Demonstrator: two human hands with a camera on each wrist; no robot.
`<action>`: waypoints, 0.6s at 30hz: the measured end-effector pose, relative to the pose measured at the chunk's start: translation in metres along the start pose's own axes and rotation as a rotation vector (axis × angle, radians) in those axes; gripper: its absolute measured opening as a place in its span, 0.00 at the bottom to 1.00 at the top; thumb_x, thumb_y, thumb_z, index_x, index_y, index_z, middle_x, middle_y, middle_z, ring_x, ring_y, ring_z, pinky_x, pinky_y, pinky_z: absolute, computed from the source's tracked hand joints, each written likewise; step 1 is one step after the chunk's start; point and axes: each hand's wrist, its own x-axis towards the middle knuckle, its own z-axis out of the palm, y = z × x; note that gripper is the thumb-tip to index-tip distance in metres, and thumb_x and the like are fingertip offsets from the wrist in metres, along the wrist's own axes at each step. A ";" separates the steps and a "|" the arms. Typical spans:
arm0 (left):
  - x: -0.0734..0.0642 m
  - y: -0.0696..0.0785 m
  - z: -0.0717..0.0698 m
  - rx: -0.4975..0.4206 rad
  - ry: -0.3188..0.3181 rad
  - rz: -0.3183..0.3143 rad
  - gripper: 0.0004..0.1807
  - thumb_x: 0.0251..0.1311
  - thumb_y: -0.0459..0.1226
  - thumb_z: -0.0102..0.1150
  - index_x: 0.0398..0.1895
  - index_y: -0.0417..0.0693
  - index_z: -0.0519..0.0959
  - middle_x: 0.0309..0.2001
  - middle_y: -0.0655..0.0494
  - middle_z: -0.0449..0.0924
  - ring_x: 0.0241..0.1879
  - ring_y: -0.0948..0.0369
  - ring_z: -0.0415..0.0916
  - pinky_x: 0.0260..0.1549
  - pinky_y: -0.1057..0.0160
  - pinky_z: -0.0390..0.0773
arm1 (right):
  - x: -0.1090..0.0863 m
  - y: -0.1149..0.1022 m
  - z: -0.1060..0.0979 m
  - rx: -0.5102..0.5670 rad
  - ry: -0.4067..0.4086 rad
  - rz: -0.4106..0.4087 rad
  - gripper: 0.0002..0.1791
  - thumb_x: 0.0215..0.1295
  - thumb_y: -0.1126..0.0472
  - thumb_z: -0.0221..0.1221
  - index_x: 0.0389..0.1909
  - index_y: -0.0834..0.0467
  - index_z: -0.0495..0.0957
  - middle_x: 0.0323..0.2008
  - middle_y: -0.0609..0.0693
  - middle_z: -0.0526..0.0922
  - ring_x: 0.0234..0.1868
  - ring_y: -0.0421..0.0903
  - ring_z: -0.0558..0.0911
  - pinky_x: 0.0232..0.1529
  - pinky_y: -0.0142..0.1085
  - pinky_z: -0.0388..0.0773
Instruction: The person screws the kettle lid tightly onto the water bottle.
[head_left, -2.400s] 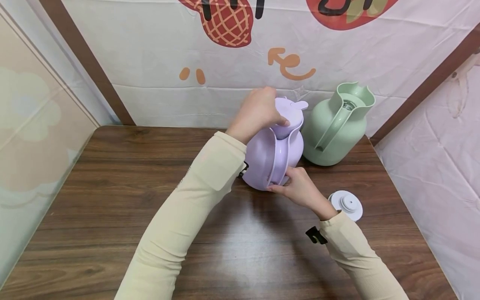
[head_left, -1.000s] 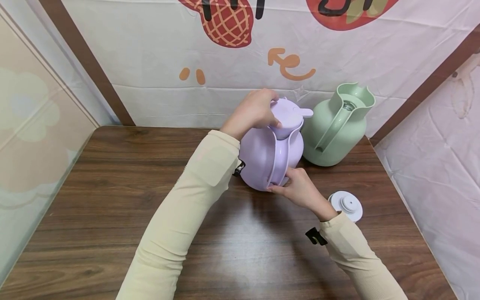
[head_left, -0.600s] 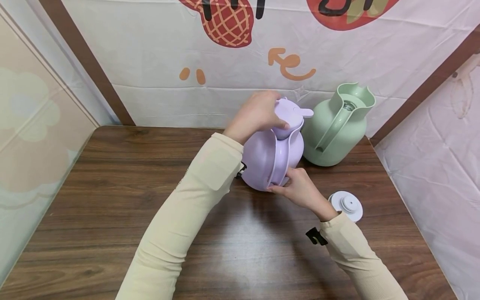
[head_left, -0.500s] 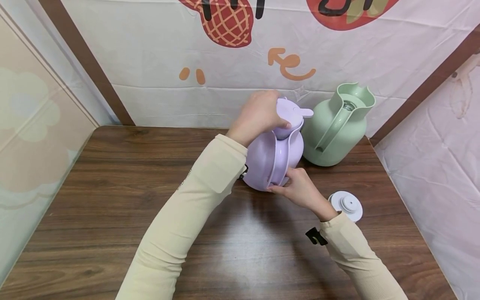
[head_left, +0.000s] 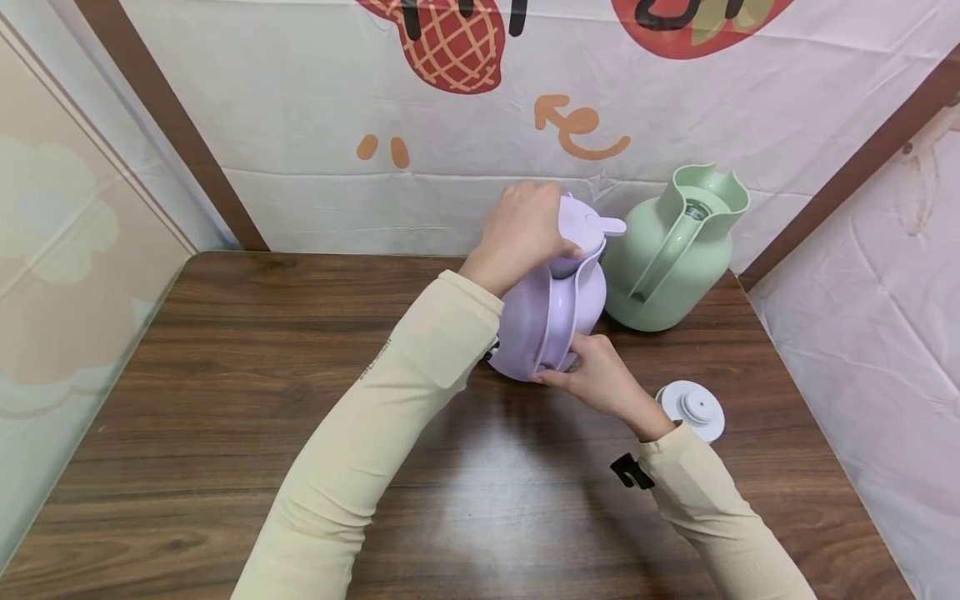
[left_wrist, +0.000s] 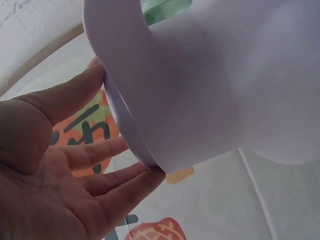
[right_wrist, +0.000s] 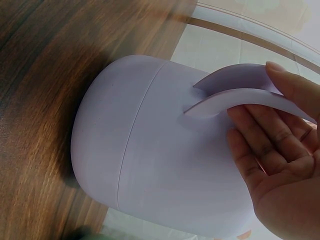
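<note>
A lilac thermos jug [head_left: 525, 321] stands upright near the back of the wooden table. Its round lid [head_left: 581, 221] sits in the neck, with a small tab pointing right. My left hand [head_left: 521, 233] grips the lid from the left side, thumb toward the front. In the left wrist view, thumb and fingers meet the lid's edge [left_wrist: 125, 120] right at the jug's rim. Low on the jug's handle [right_wrist: 235, 97], my right hand [head_left: 596, 373] holds on, its thumb on the outside and its fingers curled beneath in the right wrist view.
Close to the lilac jug on the right stands a green thermos jug [head_left: 667, 271], lidless, with its neck opening showing. A white round stopper [head_left: 700, 408] lies on the table [head_left: 225, 400] beside my right wrist. A printed cloth wall [head_left: 315, 208] rises behind the table.
The lid's tab has turned a little clockwise since the earliest frame. My left hand shifted back left along the lid, then moved right again round it. My right hand has stayed put.
</note>
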 end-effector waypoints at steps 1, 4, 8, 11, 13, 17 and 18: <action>0.001 -0.001 -0.001 0.003 -0.007 0.014 0.31 0.43 0.49 0.69 0.51 0.47 0.74 0.45 0.51 0.75 0.47 0.55 0.69 0.44 0.61 0.68 | 0.000 0.000 0.000 -0.002 0.000 0.001 0.15 0.44 0.65 0.70 0.35 0.63 0.79 0.29 0.52 0.83 0.31 0.45 0.81 0.30 0.44 0.76; 0.003 -0.003 -0.003 0.002 -0.037 0.051 0.33 0.45 0.47 0.68 0.56 0.47 0.71 0.49 0.53 0.75 0.48 0.56 0.69 0.46 0.63 0.66 | 0.001 -0.001 0.000 -0.004 0.001 0.006 0.15 0.43 0.65 0.70 0.34 0.63 0.79 0.28 0.52 0.83 0.31 0.45 0.81 0.30 0.44 0.76; 0.006 -0.006 -0.006 -0.010 -0.075 0.073 0.35 0.47 0.45 0.68 0.59 0.46 0.68 0.53 0.54 0.73 0.51 0.57 0.67 0.49 0.63 0.65 | 0.001 -0.002 0.000 -0.009 0.001 0.011 0.15 0.43 0.65 0.70 0.33 0.63 0.79 0.27 0.51 0.83 0.30 0.45 0.81 0.29 0.42 0.76; 0.007 -0.007 -0.007 -0.015 -0.092 0.080 0.34 0.47 0.44 0.67 0.59 0.46 0.68 0.53 0.53 0.73 0.51 0.57 0.67 0.49 0.63 0.64 | 0.001 -0.002 0.000 -0.020 0.002 0.014 0.14 0.43 0.65 0.70 0.32 0.62 0.79 0.27 0.50 0.83 0.30 0.44 0.81 0.29 0.38 0.76; 0.007 -0.008 -0.007 -0.025 -0.102 0.083 0.34 0.47 0.44 0.68 0.59 0.45 0.68 0.53 0.53 0.72 0.51 0.57 0.67 0.49 0.62 0.64 | 0.001 -0.002 0.000 -0.021 0.001 0.018 0.14 0.43 0.65 0.70 0.32 0.62 0.79 0.27 0.50 0.83 0.30 0.45 0.81 0.29 0.38 0.76; 0.008 -0.010 -0.008 -0.044 -0.118 0.091 0.36 0.47 0.43 0.68 0.60 0.44 0.67 0.55 0.52 0.71 0.53 0.56 0.66 0.50 0.62 0.64 | 0.001 -0.003 -0.001 -0.016 -0.003 0.021 0.14 0.43 0.65 0.70 0.32 0.62 0.79 0.26 0.50 0.83 0.29 0.45 0.81 0.29 0.41 0.76; 0.008 -0.011 -0.008 -0.047 -0.124 0.091 0.36 0.47 0.43 0.68 0.61 0.44 0.66 0.56 0.52 0.70 0.53 0.56 0.65 0.51 0.62 0.63 | 0.001 -0.003 0.000 -0.014 -0.004 0.020 0.14 0.43 0.65 0.70 0.32 0.62 0.79 0.26 0.50 0.83 0.29 0.45 0.81 0.29 0.42 0.76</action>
